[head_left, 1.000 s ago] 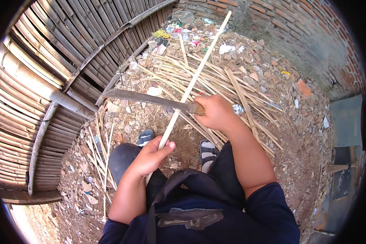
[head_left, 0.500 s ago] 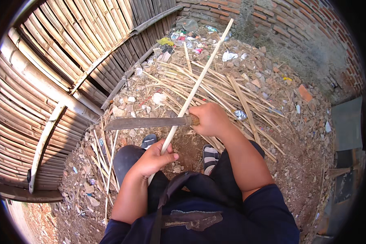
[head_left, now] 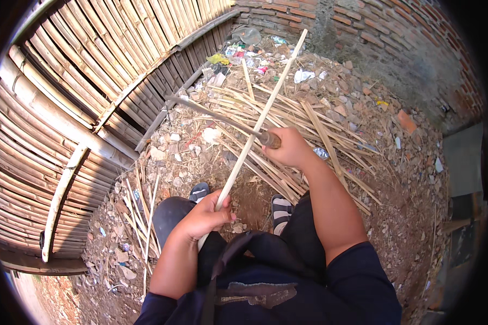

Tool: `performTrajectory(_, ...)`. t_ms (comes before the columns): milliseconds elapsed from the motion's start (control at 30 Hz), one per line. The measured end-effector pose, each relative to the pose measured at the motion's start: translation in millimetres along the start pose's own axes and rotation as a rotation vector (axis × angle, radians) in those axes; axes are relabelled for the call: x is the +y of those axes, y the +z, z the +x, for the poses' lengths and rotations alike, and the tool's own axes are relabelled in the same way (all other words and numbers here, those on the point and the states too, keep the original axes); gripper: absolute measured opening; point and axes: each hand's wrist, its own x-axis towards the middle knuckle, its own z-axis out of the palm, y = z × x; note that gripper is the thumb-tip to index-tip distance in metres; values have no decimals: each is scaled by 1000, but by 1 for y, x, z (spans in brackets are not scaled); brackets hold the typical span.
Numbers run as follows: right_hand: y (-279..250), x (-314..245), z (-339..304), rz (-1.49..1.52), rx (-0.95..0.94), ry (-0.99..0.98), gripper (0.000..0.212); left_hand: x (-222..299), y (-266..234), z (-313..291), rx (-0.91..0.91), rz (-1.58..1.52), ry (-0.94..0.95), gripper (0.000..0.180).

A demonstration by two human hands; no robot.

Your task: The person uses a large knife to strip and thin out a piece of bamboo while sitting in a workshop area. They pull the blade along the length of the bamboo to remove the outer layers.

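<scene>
A long pale bamboo strip (head_left: 277,89) slants up and away to the right from my lap. Near its lower end my left hand (head_left: 207,215) is closed around it, thumb across the front. My right hand (head_left: 289,147) grips the wooden handle of a machete (head_left: 220,116), just right of the strip. The dark blade crosses the strip at about its middle and points to the far left, seen nearly edge-on. Whether the blade touches the strip I cannot tell.
Beyond my hands a heap of split bamboo strips (head_left: 331,142) lies on rubble, with several more (head_left: 146,208) beside my left knee. A bamboo-slat wall (head_left: 54,108) stands left, a brick wall (head_left: 385,32) behind. Litter (head_left: 244,51) is scattered at the back.
My right hand has moved away from me and slightly right, carrying the machete farther up the strip. The blade has swung from level to pointing far left. My left hand stays nearly in place.
</scene>
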Motion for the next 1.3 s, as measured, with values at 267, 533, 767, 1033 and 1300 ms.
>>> performTrajectory(267,13,-27,-3,-182,-27,-131,22,9,-5,-4,49,-75,-62,30)
performTrajectory(533,-11,24,19,-7,216,184,26,7,-2,1,-12,-73,-64,30)
performTrajectory(767,6,-34,-9,-466,-116,-269,24,3,-3,-5,-20,-115,-74,31)
performTrajectory(1033,-26,21,16,156,321,277,30,5,0,-5,-60,-141,-111,29)
performTrajectory(1300,-26,-19,-15,-290,226,-34,29,7,7,-7,41,-11,-32,52)
